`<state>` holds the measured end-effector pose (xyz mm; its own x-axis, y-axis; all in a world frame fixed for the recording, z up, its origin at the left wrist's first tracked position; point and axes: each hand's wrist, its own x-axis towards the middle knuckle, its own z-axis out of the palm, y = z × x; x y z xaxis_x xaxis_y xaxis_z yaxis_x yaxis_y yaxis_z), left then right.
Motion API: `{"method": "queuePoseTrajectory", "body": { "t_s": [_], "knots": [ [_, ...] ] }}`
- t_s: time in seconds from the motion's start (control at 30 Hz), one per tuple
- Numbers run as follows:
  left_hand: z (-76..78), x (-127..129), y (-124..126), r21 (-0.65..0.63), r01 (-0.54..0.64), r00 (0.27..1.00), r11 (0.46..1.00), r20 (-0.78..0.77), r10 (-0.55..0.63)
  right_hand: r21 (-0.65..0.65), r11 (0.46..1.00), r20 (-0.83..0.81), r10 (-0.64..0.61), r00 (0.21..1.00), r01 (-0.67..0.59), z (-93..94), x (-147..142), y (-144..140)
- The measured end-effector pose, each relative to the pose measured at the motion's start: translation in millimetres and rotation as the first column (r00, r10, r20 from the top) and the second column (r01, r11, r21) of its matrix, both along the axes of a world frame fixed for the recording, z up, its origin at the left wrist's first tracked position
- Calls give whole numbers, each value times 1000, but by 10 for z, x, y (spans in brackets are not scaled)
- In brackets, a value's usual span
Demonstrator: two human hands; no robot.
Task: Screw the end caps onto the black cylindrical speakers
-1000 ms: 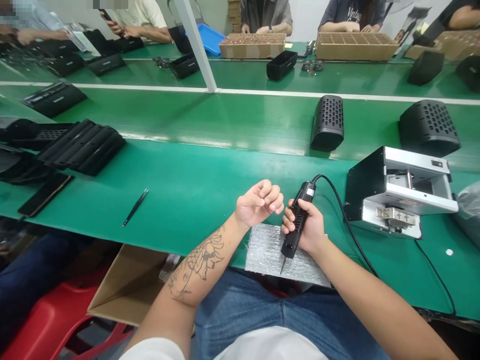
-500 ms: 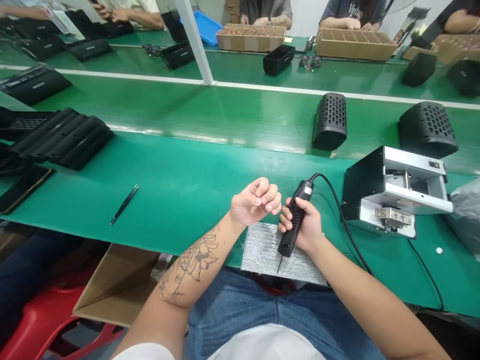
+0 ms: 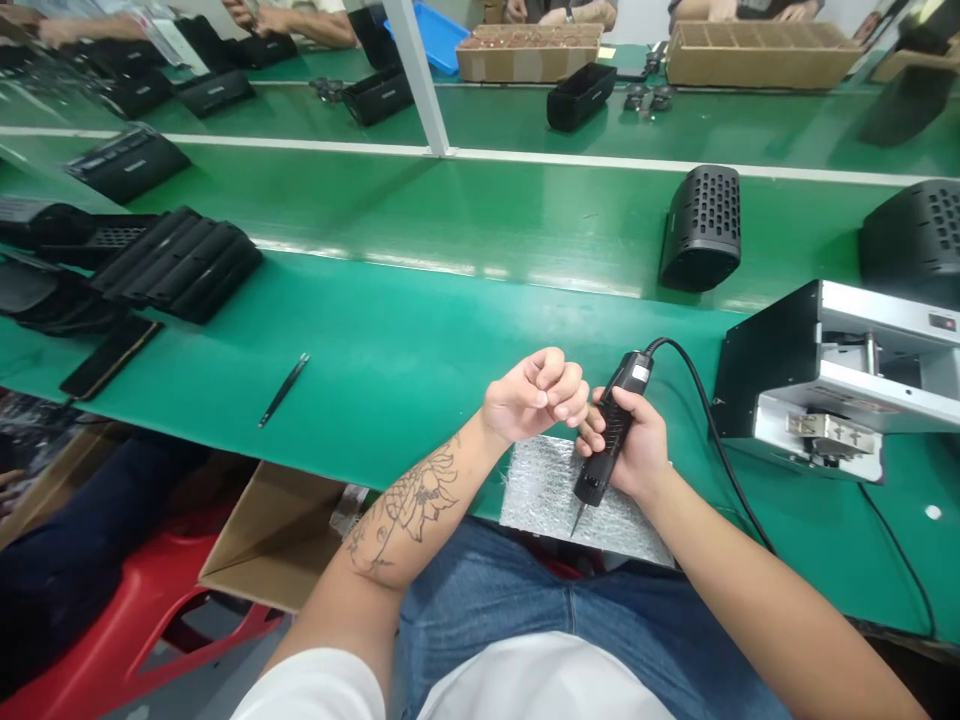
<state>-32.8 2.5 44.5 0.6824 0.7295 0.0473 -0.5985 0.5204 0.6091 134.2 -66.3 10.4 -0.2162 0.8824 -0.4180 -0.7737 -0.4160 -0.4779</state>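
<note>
My right hand (image 3: 643, 440) is wrapped round a black electric screwdriver (image 3: 616, 425). Its thin bit points down and slightly left over a silvery bubble-wrap mat (image 3: 544, 485) at the table's near edge. A black cord runs from the tool's upper end and down to the right. Close by on the left, my left hand (image 3: 536, 395) is raised with its fingers curled in and the thumb against them. Whatever those fingers may hold is hidden or too small to see. Black tweezers (image 3: 285, 390) lie on the green table, left of my hands.
To the right stands a black and silver machine (image 3: 832, 390). Beyond it is a black perforated speaker housing (image 3: 701, 228) on the green belt. Black housings (image 3: 180, 265) are stacked at left. A cardboard box (image 3: 277, 535) sits below the table edge. People work behind cartons (image 3: 529, 60) across the line.
The view has swung a little to the left, so the scene sits further right in the picture. Both hands and the screwdriver keep nearly the same pose over the mat.
</note>
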Motion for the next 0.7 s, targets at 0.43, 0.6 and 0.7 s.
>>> {"method": "queuePoseTrajectory", "body": {
  "t_s": [0.43,0.6,0.7],
  "knots": [
    [30,-8,10,21,-21,998,1000,52,19,4,1000,-4,16,1000,-16,0,-3,12],
    [9,1,20,-2,-17,999,1000,51,17,-9,1000,16,-4,1000,4,6,-2,4],
    [-9,1,27,-4,-19,998,1000,55,20,-15,1000,20,-5,1000,5,7,-4,6]
  ]
}}
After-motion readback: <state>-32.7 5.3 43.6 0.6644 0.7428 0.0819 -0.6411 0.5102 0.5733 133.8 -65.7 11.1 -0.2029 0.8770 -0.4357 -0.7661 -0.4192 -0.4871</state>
